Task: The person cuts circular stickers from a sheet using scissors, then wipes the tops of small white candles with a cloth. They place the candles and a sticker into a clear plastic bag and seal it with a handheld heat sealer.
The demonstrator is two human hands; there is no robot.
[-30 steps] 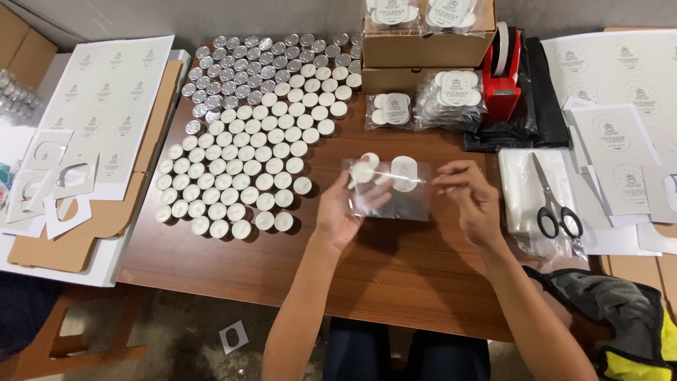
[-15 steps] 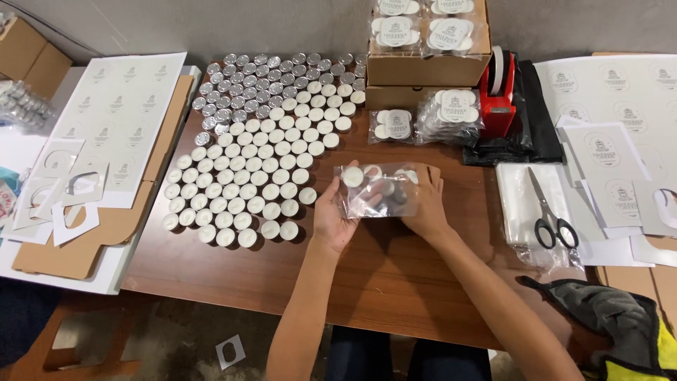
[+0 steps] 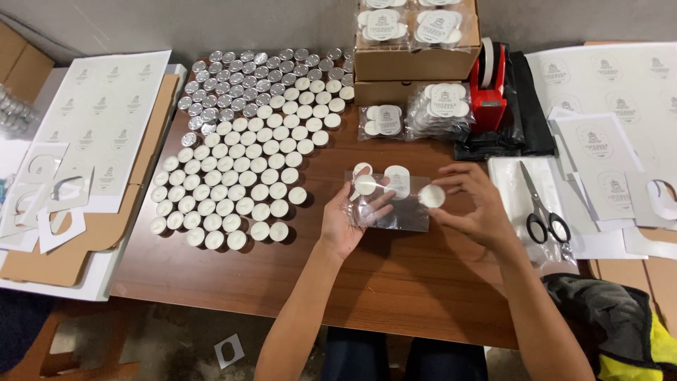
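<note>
My left hand (image 3: 350,220) holds a clear plastic bag (image 3: 395,212) over the wooden table (image 3: 395,282), with a white tealight candle (image 3: 365,185) pinched near its fingertips. Two more white candles (image 3: 397,178) show at the bag's top edge. My right hand (image 3: 474,206) grips a single white tealight candle (image 3: 431,195) at the bag's right side. A large field of white tealights (image 3: 243,187) lies to the left of my left hand.
Silver-bottomed tealights (image 3: 243,70) lie behind the white ones. Cardboard boxes (image 3: 416,60) with bagged candle packs (image 3: 441,106) stand at the back. A red tape dispenser (image 3: 488,92), scissors (image 3: 539,204) and sticker sheets (image 3: 99,120) flank the work area.
The hands were together around the bag half a second ago; now the right hand has drawn apart to the right holding one candle, and the bag lies flatter in my left hand.
</note>
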